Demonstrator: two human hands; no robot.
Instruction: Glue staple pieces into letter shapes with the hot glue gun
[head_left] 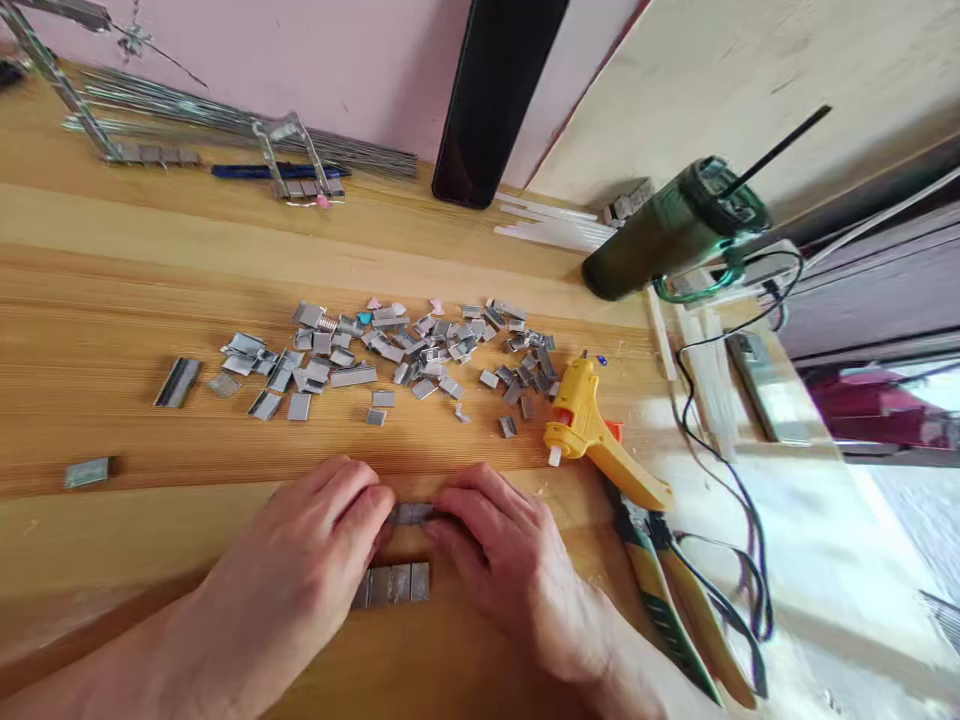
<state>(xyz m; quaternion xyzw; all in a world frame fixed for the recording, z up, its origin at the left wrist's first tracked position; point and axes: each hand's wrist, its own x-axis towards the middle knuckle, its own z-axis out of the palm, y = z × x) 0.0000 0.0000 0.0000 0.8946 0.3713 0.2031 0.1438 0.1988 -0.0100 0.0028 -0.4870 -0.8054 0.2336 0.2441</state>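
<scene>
Between my two hands lies a short row of small grey metal pieces (pixel 412 513) on the wooden table. The fingers of my left hand (pixel 315 545) are closed on the row's left end, and those of my right hand (pixel 506 560) pinch its right end. Both ends are hidden under the fingers. Just below, a second row of metal pieces (pixel 397 583) lies flat, its left part covered by my left hand. A loose heap of cut metal pieces (pixel 427 345) spreads out beyond my hands.
A yellow glue gun (pixel 581 420) and pliers (pixel 667 590) lie to the right, by a black cable (pixel 727 460). Behind stand a dark green bottle (pixel 667 235) and a black phone (pixel 499 100). Thin metal rods (pixel 360 150) and a blue pen (pixel 240 171) lie at the back left.
</scene>
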